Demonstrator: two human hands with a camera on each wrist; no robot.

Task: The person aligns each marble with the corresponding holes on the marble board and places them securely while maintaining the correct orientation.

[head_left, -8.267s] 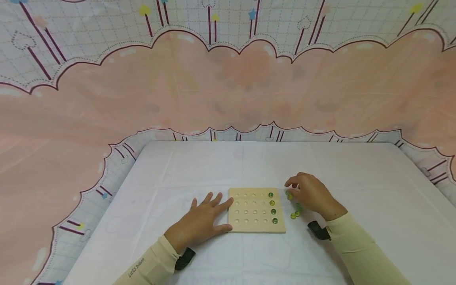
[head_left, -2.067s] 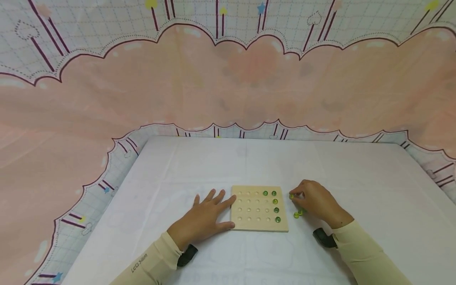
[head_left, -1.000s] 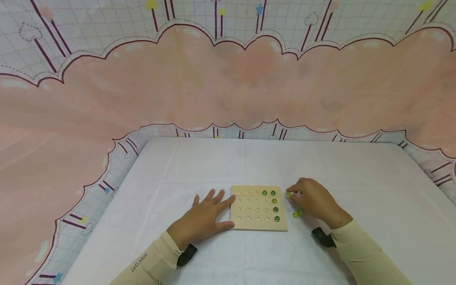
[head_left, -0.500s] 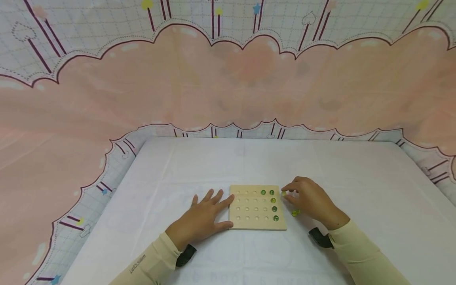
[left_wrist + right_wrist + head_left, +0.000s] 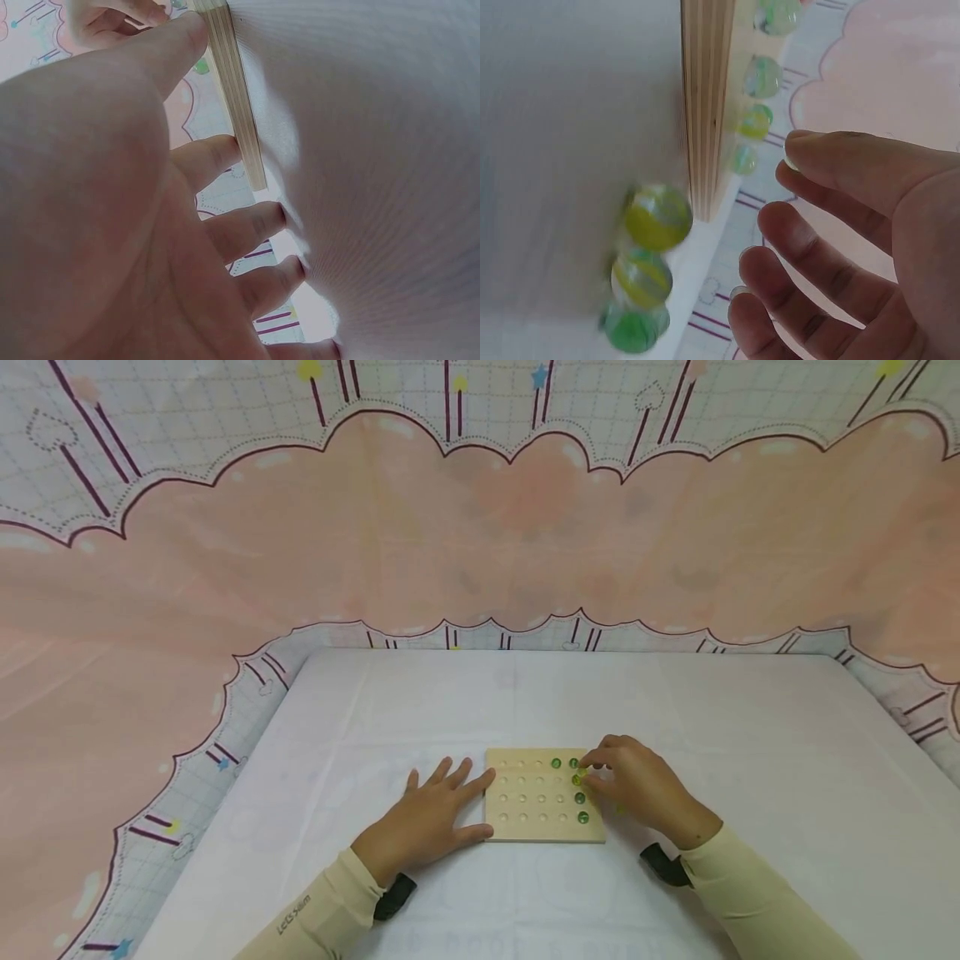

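Wooden peg board (image 5: 536, 802) on white table (image 5: 750, 793), green marbles (image 5: 579, 797) in its right-hand holes, right hand (image 5: 637, 785) pinching a marble (image 5: 582, 773) over the far right corner, left hand (image 5: 423, 822) flat, fingers spread, bracing the left edge, loose marbles (image 5: 649, 259) beside the board.

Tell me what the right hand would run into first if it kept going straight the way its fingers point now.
The right hand points left, over the wooden board. Its fingertips are already at the marbles in the board's right-hand column, so going on it would likely meet those first, though its height above them is unclear.
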